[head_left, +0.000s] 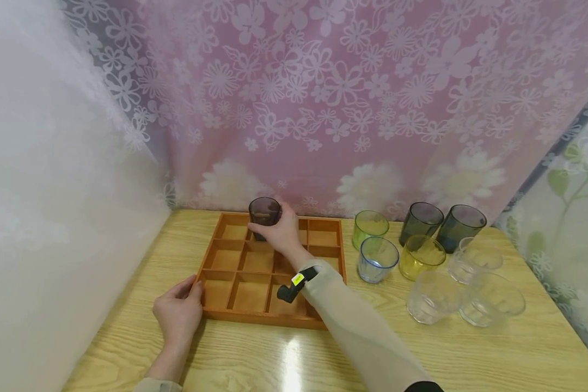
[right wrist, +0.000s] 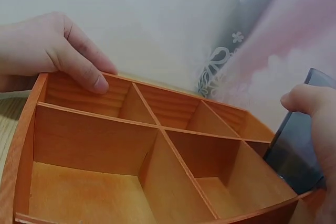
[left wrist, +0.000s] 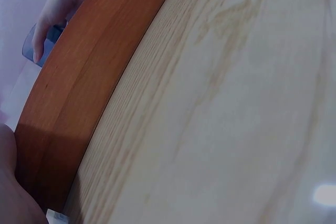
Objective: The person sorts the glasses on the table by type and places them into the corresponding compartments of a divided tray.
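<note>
A dark tinted glass (head_left: pixel 263 213) is upright at the back row of a wooden compartment box (head_left: pixel 267 314), second column from the left. My right hand (head_left: pixel 285 231) grips it round the side, thumb toward the front. In the right wrist view the lower end of the glass (right wrist: pixel 296 153) is partly behind a divider; whether it touches the compartment floor I cannot tell. My left hand (head_left: pixel 178 310) holds the box's left wall near the front corner. Its thumb (right wrist: pixel 86 72) is over the inner face of that wall. The other compartments in view hold nothing.
Right of the box stand a green glass (head_left: pixel 370 228), a blue-rimmed glass (head_left: pixel 378 260), a yellow glass (head_left: pixel 422 258), two dark glasses (head_left: pixel 421 220) and several clear glasses (head_left: pixel 433 299). A flowered curtain (head_left: pixel 299 109) hangs behind the table (head_left: pixel 245 359).
</note>
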Motion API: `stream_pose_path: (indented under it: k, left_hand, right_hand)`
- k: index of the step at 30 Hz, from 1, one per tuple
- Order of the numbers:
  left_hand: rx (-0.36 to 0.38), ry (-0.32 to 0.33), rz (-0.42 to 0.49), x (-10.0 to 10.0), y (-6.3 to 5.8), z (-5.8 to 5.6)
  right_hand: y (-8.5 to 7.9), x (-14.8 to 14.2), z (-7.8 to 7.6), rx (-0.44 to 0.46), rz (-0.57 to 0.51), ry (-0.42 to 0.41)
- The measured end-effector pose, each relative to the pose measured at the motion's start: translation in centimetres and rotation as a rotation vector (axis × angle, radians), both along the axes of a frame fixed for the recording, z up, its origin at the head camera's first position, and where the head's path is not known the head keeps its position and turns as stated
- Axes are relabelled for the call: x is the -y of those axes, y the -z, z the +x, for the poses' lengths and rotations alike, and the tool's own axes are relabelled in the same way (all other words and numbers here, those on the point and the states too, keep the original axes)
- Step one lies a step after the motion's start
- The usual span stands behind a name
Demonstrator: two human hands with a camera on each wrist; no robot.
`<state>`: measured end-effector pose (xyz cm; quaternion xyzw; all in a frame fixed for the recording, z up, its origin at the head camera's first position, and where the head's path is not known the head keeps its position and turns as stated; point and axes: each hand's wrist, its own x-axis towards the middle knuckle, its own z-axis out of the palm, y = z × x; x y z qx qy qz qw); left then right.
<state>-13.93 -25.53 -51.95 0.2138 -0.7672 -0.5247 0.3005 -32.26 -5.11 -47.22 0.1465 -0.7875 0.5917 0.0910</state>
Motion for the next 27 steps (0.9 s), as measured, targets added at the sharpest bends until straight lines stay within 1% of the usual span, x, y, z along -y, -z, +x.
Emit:
stream_pose_path:
  k: [3,12,18,27]
  left_hand:
    - [0.001,-0.003,0.004,0.0,0.0,0.0]
    - [-0.005,-0.007,0.032,-0.1,0.2,-0.2]
    - [-0.001,-0.013,0.035,-0.2,0.1,-0.2]
    - [-0.007,-0.015,0.028,-0.2,0.2,-0.2]
  right_hand:
    - [0.4,0.1,-0.1,0.017,0.018,0.006]
    - [1.3,0.3,-0.3,0.031,0.067,-0.003]
    - [0.9,0.1,-0.2,0.054,0.101,-0.014]
    - [0.4,-0.7,-0.1,0.090,0.110,-0.070]
